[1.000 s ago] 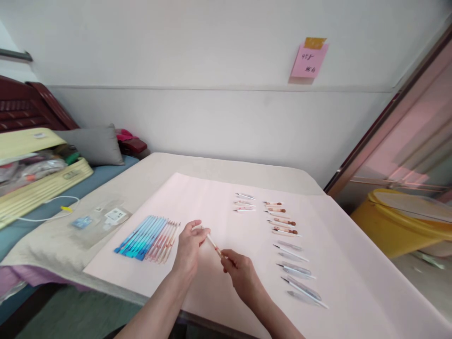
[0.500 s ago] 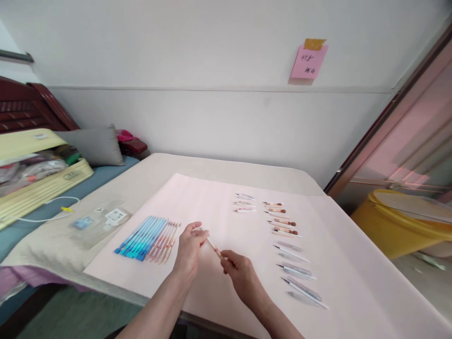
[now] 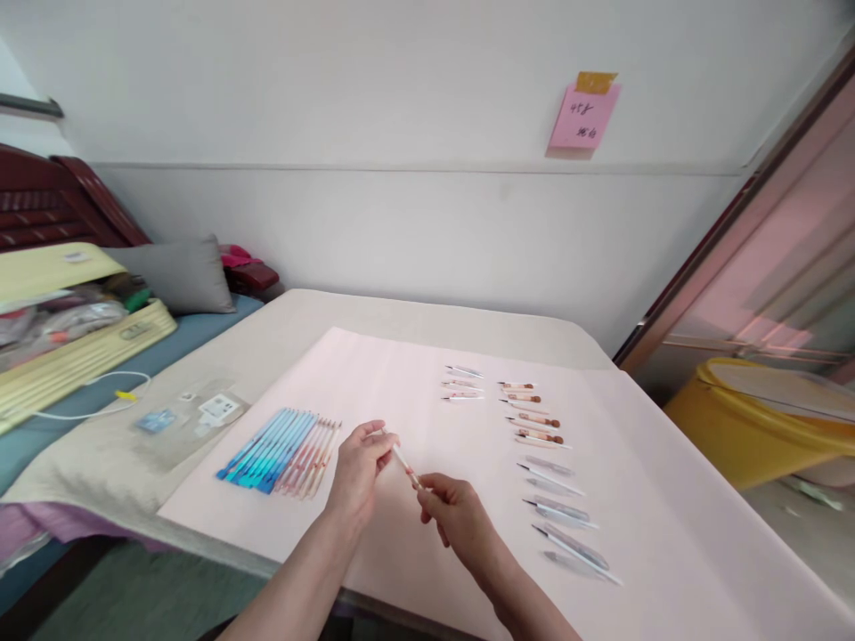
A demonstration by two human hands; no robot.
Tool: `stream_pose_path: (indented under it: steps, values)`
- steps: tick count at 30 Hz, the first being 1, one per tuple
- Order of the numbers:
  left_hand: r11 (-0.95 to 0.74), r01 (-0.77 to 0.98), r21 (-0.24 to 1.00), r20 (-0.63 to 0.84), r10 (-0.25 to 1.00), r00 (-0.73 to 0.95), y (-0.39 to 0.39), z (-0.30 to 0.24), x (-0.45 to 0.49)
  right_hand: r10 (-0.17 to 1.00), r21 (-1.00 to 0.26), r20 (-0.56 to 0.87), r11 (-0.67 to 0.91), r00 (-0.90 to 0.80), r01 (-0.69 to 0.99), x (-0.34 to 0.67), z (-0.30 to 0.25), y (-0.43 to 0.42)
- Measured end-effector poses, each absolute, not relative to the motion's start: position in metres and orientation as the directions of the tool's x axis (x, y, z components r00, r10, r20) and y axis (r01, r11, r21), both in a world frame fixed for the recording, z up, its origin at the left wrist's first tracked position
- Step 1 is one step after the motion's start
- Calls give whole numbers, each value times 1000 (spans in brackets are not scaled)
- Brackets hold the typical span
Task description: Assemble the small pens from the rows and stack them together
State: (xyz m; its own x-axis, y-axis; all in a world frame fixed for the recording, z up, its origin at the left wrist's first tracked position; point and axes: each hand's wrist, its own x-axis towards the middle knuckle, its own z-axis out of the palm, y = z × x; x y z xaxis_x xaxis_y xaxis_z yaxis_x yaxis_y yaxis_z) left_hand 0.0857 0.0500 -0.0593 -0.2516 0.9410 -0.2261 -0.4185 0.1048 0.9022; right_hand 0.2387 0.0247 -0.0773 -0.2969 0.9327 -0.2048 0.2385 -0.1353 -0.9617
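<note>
Between my two hands, a slim pale pen (image 3: 403, 462) with reddish-orange patches slants above the white sheet. My left hand (image 3: 361, 463) pinches its upper end, near the tip. The lower end sits in the closed fingers of my right hand (image 3: 452, 507). Left of my hands, several blue pens (image 3: 271, 448) lie side by side, with pink and cream pens (image 3: 313, 456) against them. On the right lie white refills with dark tips beside separate pen barrels: brown-topped ones (image 3: 540, 435) and grey translucent ones (image 3: 559, 512). Farther back is a smaller group of pen parts (image 3: 463, 385).
The white sheet (image 3: 394, 365) covers much of the table. Clear plastic packaging (image 3: 217, 409) lies on the cloth at left. A pale yellow box (image 3: 86, 347) and a grey pillow (image 3: 174, 276) rest beyond it. A yellow bin (image 3: 754, 427) stands right of the table.
The pen and both hands have barely shifted. The fingers of my right hand have moved slightly, with a lower finger now extended more downward.
</note>
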Motion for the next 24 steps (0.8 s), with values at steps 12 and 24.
stream_pose_path:
  steps: [12, 24]
  values:
    - [155, -406, 901, -236, 959, -158, 47, -55, 91, 965, -926, -176, -96, -193, 366, 235, -78, 21]
    - [173, -376, 910, -239, 961, -137, 45, -54, 91, 966, -938, -128, -44, -224, 345, 234, -76, 20]
